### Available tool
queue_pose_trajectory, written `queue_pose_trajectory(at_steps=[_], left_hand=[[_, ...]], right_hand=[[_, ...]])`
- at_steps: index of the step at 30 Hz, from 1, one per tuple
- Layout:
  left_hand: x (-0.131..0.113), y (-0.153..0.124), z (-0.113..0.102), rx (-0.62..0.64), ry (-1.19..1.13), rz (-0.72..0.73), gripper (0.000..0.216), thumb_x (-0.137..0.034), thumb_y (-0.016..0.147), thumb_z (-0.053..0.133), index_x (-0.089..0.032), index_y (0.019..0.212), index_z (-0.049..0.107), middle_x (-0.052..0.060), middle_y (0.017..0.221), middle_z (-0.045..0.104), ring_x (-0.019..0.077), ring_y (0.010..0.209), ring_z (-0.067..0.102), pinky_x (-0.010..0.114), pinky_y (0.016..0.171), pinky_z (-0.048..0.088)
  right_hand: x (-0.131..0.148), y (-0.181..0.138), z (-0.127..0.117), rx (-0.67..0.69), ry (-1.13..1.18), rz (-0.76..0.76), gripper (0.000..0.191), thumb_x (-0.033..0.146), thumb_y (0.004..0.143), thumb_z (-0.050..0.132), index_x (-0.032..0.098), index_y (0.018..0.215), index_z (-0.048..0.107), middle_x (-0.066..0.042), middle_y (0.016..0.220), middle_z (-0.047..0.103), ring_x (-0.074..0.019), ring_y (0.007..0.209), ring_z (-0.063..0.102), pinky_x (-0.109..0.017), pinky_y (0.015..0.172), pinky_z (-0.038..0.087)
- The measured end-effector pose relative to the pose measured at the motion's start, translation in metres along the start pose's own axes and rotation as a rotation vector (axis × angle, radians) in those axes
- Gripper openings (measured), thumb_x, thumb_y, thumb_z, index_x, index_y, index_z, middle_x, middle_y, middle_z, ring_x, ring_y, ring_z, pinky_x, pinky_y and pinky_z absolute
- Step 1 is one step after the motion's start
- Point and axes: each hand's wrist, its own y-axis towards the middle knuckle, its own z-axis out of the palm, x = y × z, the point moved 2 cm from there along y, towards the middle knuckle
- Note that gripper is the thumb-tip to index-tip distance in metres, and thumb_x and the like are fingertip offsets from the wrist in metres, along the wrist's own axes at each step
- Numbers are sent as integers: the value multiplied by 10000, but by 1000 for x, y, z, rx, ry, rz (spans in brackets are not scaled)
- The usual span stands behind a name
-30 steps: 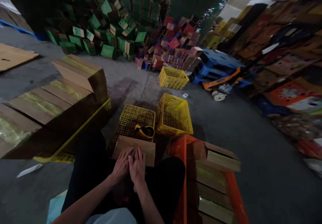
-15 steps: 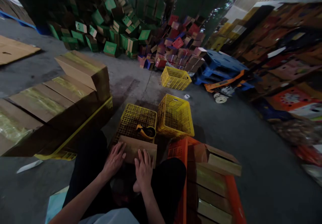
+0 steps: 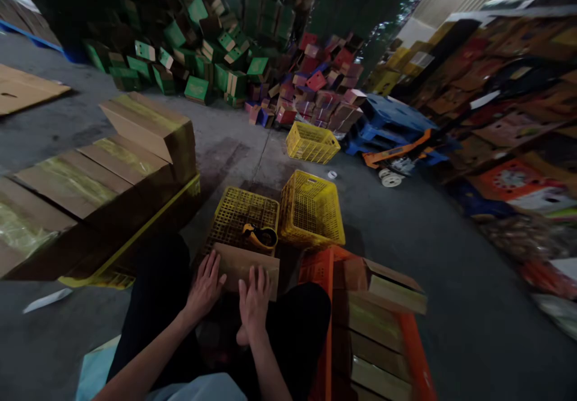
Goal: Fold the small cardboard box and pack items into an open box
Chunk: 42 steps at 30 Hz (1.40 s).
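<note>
A small brown cardboard box [image 3: 238, 264] stands between my knees, against an upturned yellow crate [image 3: 228, 208]. My left hand [image 3: 206, 284] rests on its left end with the fingers stretched out. On the right part of the same box lies my right hand [image 3: 255, 299], flat, fingers a little apart. Neither hand is wrapped round anything. Just beyond the box, a yellow and black tape dispenser [image 3: 260, 236] lies on top of the upturned crate. The underside of the box is hidden by my hands and the shadow.
Left of me, a yellow crate [image 3: 106, 272] carries several taped cartons [image 3: 74, 178]. An orange crate [image 3: 330, 323] on my right holds more cartons [image 3: 376, 323]. Ahead stand an open yellow crate [image 3: 313, 205], another yellow crate [image 3: 311, 142], blue pallets [image 3: 396, 115] and an orange pallet jack [image 3: 396, 151].
Both hands stay on the box, nearly unmoved. The view has shifted very slightly, so the scene sits a little further left.
</note>
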Motion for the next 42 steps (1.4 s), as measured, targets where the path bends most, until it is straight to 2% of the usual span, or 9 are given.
queue_pose_trajectory(at_steps=[4,9,17,21,26,31,37,42], left_hand=[[-2,-3,3,26,34,106,601,-316,1000,404,-153,1562,268,157,1619,279,322,1499,236,523,1153,322],[5,-3,5,100,-1,183,605,-245,988,350,-189,1577,224,120,1616,300,287,1514,199,504,1180,261],[14,6,3,127,-89,117,584,-246,1000,274,-227,1580,213,94,1618,307,249,1498,255,506,1198,214],[11,8,1,118,-65,80,569,-292,1013,294,-234,1576,232,95,1621,299,259,1494,266,524,1198,206],[3,11,-1,94,1,63,580,-326,1011,353,-229,1572,241,106,1614,310,270,1482,296,537,1183,243],[2,14,4,52,42,39,570,-354,1012,368,-203,1555,284,122,1606,326,285,1482,297,537,1166,292],[4,15,10,27,20,26,586,-374,1011,373,-186,1557,271,138,1610,310,288,1492,275,507,1155,337],[0,15,7,35,88,17,567,-368,1009,377,-184,1541,307,145,1589,349,298,1473,317,557,1168,290]], right_hand=[[26,9,7,46,69,-90,563,500,1010,369,163,1438,510,-129,1528,447,-337,1437,323,-549,1151,318],[51,21,16,114,169,-181,518,477,1019,364,206,1433,517,-66,1509,486,-299,1440,319,-512,1162,331],[59,33,20,145,153,-243,577,515,1008,393,184,1478,446,-81,1538,452,-283,1441,334,-503,1185,284],[58,35,14,136,134,-246,579,540,1002,399,228,1489,430,-69,1521,479,-272,1427,371,-501,1186,270],[43,30,-1,133,119,-199,515,509,1017,390,297,1485,429,-47,1539,454,-265,1430,380,-531,1186,246],[13,26,-15,129,90,-154,509,495,1021,388,335,1504,386,-30,1573,399,-266,1447,358,-538,1181,251],[-29,23,-23,109,21,-94,522,476,1029,375,292,1517,366,-53,1580,383,-264,1456,347,-539,1177,271],[-56,18,-20,71,52,-10,539,472,1038,332,233,1520,367,-87,1597,341,-264,1476,313,-525,1173,303]])
